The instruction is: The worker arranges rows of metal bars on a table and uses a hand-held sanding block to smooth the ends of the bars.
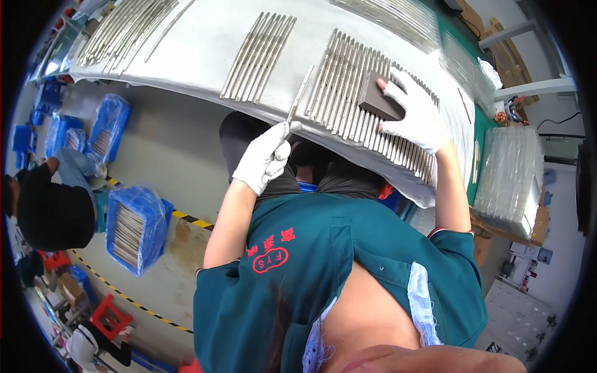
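Note:
My left hand (266, 155), in a white glove, is closed round the lower end of a thin metal rod (301, 93). The rod points up and away over the table's near edge. My right hand (418, 112), gloved with one fingertip bare, grips a flat dark brown block (378, 99). That block rests on a wide row of metal rods (339, 81) lying side by side. To the left of the held rod, a smaller row of rods (258, 59) lies on the white-covered table (193, 56). The block's right end is hidden under my palm.
A loose bunch of rods (127, 31) lies at the table's far left. Clear plastic trays (398, 22) line the far edge; a tall stack (510, 180) stands at right. Blue lined bins (134, 230) of rods and a seated person (59, 205) are on the left.

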Tool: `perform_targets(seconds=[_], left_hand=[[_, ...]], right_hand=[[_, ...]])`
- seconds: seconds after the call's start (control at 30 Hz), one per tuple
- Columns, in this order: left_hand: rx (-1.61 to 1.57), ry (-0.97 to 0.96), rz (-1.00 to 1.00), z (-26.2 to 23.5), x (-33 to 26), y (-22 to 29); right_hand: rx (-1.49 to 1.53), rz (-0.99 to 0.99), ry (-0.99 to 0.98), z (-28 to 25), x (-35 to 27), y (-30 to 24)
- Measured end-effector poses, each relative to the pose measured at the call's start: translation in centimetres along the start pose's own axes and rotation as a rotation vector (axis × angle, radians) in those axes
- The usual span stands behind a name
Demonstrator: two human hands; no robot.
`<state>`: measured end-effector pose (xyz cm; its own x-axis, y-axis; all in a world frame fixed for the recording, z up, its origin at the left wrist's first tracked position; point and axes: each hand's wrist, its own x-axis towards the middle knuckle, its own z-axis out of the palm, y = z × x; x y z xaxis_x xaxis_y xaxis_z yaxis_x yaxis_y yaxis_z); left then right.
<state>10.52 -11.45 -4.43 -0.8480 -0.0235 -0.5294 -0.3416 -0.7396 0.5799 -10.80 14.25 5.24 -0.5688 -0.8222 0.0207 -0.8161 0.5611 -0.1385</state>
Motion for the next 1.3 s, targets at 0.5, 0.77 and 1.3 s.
perform_targets(seconds=[0.5, 0.77, 1.3], left_hand=[[0.094, 0.069, 0.000, 0.0, 0.2, 0.8], [0.118, -0.087, -0.066, -0.5, 0.3, 1.0], [0.160, -0.159, -0.059, -1.2, 0.5, 1.4]], right_hand=[[-0.118, -0.381, 0.440, 1.4, 7.0, -11.0], [-0.156, -0.407, 0.425, 1.0, 7.6, -10.5], [-0.066, -0.314, 0.261, 0.7, 5.8, -9.5]])
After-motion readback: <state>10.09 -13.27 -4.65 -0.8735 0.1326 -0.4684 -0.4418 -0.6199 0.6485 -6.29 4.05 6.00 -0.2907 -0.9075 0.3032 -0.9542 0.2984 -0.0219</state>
